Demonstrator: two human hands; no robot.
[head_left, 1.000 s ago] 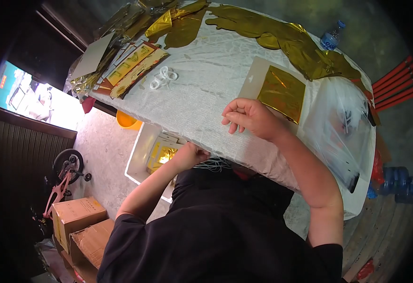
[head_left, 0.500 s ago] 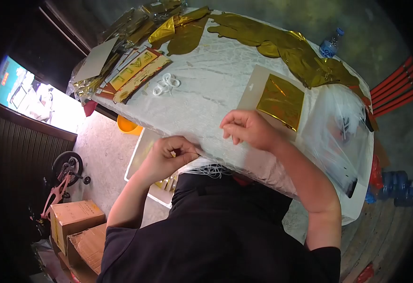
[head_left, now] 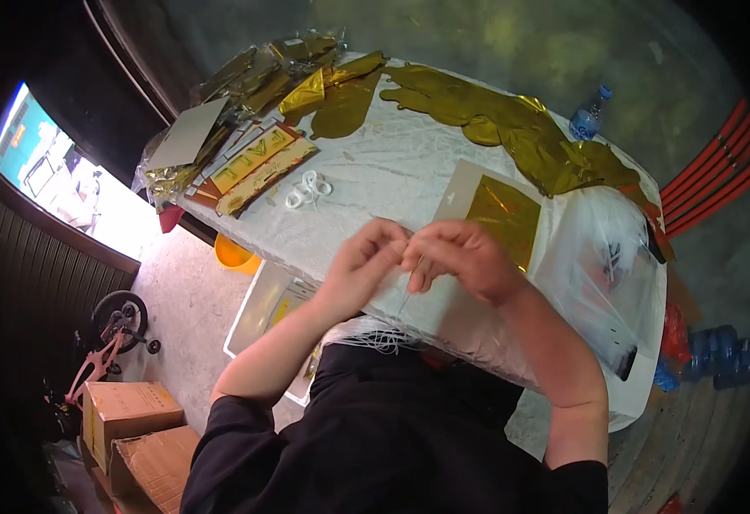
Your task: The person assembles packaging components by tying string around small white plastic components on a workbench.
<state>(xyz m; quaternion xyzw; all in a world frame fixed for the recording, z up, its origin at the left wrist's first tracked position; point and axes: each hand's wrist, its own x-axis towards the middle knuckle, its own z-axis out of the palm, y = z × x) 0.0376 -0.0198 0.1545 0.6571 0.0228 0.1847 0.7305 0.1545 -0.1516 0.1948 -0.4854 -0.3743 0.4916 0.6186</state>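
Observation:
My left hand (head_left: 366, 265) and my right hand (head_left: 461, 257) meet over the table's near edge, fingertips touching. Both are closed in a pinch, and whatever sits between the fingers is too small to make out. A bundle of thin white strings (head_left: 371, 332) lies at the table edge by my lap. Just beyond my right hand is a grey card with a folded gold foil sheet (head_left: 505, 218) in clear wrapping. Farther left on the white-covered table (head_left: 366, 184) rests a small coil of white ribbon (head_left: 309, 190).
Flat gold foil balloons (head_left: 469, 107) line the far edge, near a water bottle (head_left: 589, 114). Printed cards (head_left: 259, 167) and wrapped packs (head_left: 264, 77) pile up at the left. A clear plastic bag (head_left: 594, 257) lies right. Below left are a white bin (head_left: 251, 313) and cardboard boxes (head_left: 135, 411).
My left hand has moved up and right from the table edge to meet my right hand. My right hand stays nearly in place. The view has tilted slightly.

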